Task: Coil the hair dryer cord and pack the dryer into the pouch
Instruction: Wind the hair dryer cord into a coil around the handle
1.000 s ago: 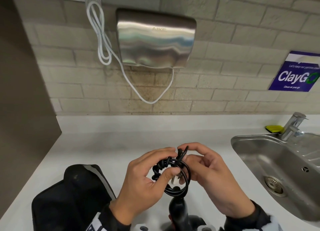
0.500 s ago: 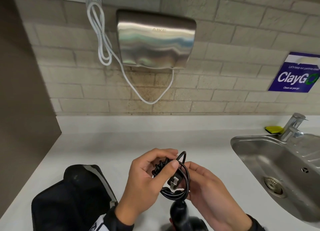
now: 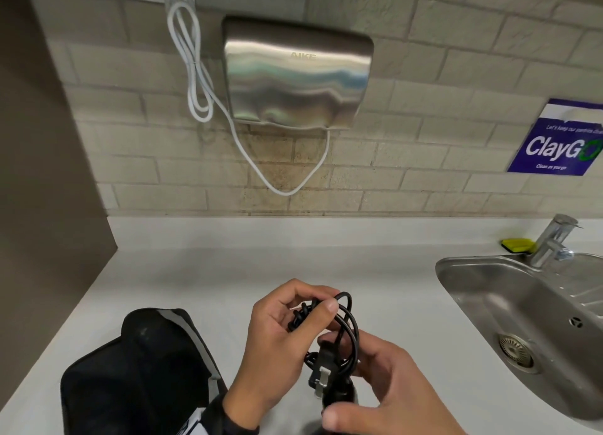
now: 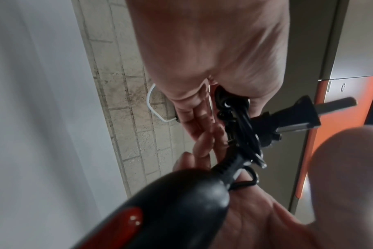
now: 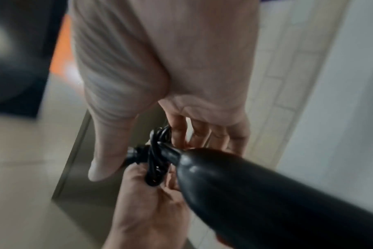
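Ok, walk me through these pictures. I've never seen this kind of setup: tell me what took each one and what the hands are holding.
No machine here: a person wears three cameras. The wide picture comes from the head, looking down at a white counter. The other two come from the wrists, looking along each hand. The left hand pinches the coiled black cord, its plug among the loops. The right hand cradles the black hair dryer beneath, thumb across it. A black pouch lies on the counter's left; a steel sink is on the right.

"AIKE" on hand dryer (image 3: 295,75); "ClayGo" sign (image 3: 559,141)
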